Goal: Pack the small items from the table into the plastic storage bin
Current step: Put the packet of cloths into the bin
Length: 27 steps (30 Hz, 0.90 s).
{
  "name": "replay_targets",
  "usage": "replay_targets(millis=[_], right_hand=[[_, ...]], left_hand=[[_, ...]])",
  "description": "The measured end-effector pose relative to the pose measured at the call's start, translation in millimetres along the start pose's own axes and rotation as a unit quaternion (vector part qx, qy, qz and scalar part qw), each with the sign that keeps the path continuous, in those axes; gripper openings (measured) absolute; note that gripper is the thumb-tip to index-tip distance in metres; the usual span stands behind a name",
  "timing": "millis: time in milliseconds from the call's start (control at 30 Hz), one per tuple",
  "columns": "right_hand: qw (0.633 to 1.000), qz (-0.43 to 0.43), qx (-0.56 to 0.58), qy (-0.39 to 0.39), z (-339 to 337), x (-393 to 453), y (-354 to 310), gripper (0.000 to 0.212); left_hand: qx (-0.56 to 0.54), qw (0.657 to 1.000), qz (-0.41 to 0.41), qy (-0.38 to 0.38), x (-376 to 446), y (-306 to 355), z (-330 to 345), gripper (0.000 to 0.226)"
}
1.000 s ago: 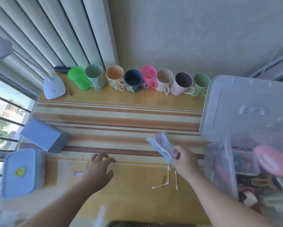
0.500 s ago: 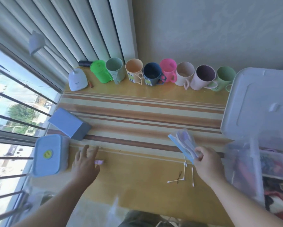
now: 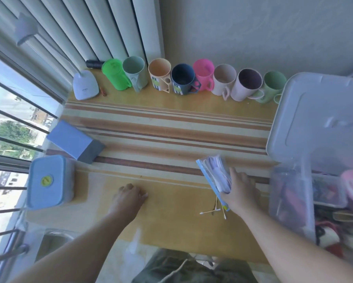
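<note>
My right hand [image 3: 240, 194] grips a clear packet [image 3: 213, 170] with a blue edge and pale pink and white contents, held just above the table, left of the clear plastic storage bin [image 3: 290, 203]. The bin holds several items, and its lid [image 3: 324, 119] leans up behind it. A few cotton swabs [image 3: 213, 211] lie on the table below that hand. My left hand [image 3: 128, 198] is down on the table's front middle, fingers curled and pinching at a small pink item that is mostly hidden beneath them.
A row of several coloured mugs [image 3: 182, 80] lines the back wall. A white desk lamp [image 3: 85, 86] stands at the back left. A blue block [image 3: 73, 141] and a blue lidded box [image 3: 49, 182] sit at the left, by the barred window.
My left hand has closed its spread fingers over the small pink item. My right hand still holds the packet in about the same place. The view has swung left and down.
</note>
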State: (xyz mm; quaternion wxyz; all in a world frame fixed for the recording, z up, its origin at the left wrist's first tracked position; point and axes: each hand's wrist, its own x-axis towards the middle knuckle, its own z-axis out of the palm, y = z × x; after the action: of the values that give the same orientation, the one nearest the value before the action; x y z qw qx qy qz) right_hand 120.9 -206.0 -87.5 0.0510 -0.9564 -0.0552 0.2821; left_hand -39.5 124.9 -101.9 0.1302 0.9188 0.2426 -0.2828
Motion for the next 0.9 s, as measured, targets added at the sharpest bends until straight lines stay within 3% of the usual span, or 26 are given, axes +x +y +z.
replay_targets(millis=[133, 167, 300, 400, 467, 533, 633, 733, 900], right_hand=[[0.998, -0.001, 0.059, -0.011, 8, 1, 1, 0.094], [0.997, -0.004, 0.070, -0.017, 9, 2, 1, 0.090], [0.994, -0.002, 0.105, -0.031, -4, -2, -6, 0.039], [0.982, -0.033, 0.186, -0.012, -28, -16, -11, 0.032], [0.969, -0.081, 0.232, 0.016, -53, -32, -6, 0.045], [0.956, -0.132, 0.252, 0.070, -87, -51, 7, 0.059], [0.932, -0.185, 0.235, 0.203, -141, -82, 51, 0.062], [0.926, -0.122, 0.244, 0.261, -175, -106, 118, 0.055], [0.952, 0.005, 0.259, 0.165, -155, -126, 219, 0.050]], left_hand=[[0.049, 0.996, 0.080, -0.005, -7, 46, 7, 0.037], [0.032, 0.996, 0.083, -0.014, -9, 58, 6, 0.036], [-0.111, 0.987, 0.107, -0.034, -15, 94, 0, 0.027], [-0.197, 0.973, 0.121, -0.028, -20, 113, -17, 0.017], [-0.212, 0.966, 0.146, -0.017, -22, 129, -35, 0.003], [-0.210, 0.961, 0.180, 0.015, -28, 150, -57, 0.010], [-0.230, 0.943, 0.231, 0.070, -41, 198, -90, 0.008], [-0.256, 0.921, 0.279, 0.091, -63, 254, -115, 0.008], [-0.240, 0.895, 0.364, 0.092, -104, 337, -119, 0.003]])
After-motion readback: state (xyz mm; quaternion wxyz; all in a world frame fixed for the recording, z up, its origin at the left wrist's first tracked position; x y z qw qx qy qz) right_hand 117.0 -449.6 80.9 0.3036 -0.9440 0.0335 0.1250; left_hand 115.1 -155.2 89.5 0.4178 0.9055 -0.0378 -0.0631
